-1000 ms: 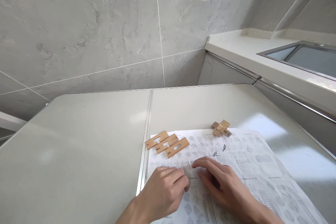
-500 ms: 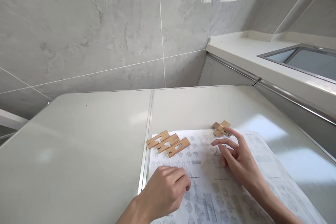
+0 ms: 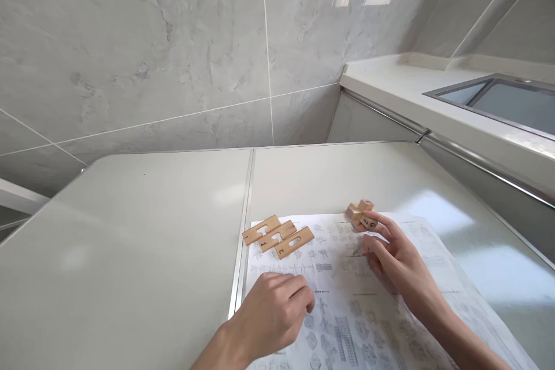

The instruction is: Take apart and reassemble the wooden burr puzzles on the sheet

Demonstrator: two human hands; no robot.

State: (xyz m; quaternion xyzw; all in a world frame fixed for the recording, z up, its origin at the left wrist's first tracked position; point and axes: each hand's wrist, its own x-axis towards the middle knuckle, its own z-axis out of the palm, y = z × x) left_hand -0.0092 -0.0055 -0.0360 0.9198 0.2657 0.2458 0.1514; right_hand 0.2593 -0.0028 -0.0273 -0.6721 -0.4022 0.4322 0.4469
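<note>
The right hand [image 3: 392,251] is touching the crossed wooden piece [image 3: 361,213] at the far edge of the printed sheet [image 3: 347,312] with its index fingertip; I cannot tell if it is gripping it. The left hand [image 3: 271,315] is resting loosely curled and empty on the sheet, near three wooden slats [image 3: 277,235]

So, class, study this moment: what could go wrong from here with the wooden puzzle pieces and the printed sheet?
1. The right hand meets the small interlocked light-wood cross piece with fingertips only; it might slip or come apart.
2. The three flat slotted wooden strips overlap on the corner of the white printed paper sheet; a tug on the sheet could scatter them.
</note>
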